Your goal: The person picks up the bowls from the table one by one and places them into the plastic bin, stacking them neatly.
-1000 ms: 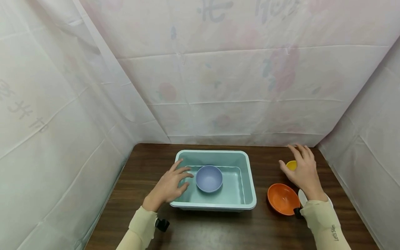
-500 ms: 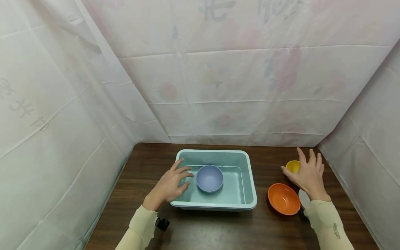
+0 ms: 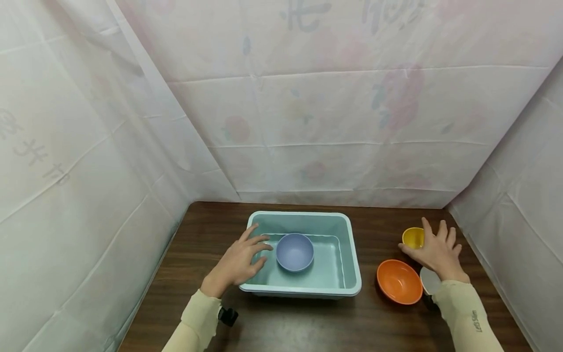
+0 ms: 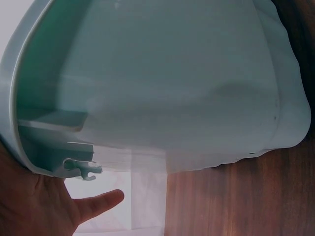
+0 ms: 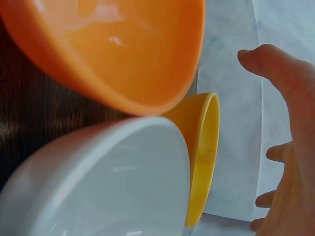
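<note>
My left hand (image 3: 239,260) is over the left rim of a pale green basin (image 3: 352,244), its fingers spread. In the left wrist view its thumb sticks out beside the rim of the basin; whether it touches cannot be told. Inside the basin sits a purple bowl (image 3: 295,252). On the right, my right hand (image 3: 440,254) is above a small yellow bowl (image 3: 412,237) and partly covers it. The right wrist view shows the fingers apart from the yellow bowl (image 5: 206,157), holding nothing.
An orange bowl (image 3: 399,282) stands right of the basin. Beside it is a white bowl (image 3: 429,280), partly hidden under my right wrist. The dark wooden table (image 3: 290,322) is bordered by white cloth (image 3: 330,171) at the back and sides.
My right hand has moved slightly right and towards me, lower over the yellow bowl, and more of that bowl shows. The left hand has stayed in place.
</note>
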A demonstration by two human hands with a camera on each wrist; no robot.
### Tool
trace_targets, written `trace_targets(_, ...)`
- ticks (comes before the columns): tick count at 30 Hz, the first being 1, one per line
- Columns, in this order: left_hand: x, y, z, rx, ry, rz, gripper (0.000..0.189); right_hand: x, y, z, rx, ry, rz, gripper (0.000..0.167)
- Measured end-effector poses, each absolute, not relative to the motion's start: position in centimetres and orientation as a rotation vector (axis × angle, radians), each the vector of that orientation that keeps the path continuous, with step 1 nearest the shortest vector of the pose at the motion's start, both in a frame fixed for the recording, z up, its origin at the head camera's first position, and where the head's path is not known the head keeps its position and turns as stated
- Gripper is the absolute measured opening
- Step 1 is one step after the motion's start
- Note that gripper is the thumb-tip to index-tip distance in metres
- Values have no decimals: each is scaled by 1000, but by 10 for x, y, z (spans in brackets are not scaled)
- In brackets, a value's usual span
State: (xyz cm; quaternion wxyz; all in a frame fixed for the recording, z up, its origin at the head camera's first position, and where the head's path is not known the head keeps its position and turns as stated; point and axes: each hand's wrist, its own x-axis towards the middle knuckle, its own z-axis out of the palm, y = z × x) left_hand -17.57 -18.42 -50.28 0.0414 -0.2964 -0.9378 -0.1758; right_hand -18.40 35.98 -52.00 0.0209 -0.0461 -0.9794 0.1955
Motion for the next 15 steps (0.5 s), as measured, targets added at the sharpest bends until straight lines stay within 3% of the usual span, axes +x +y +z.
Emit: trace_targets(15, -175, -184, -501, -919, -2858, -564, 27, -188, 374, -524, -245, -3259, 691, 122)
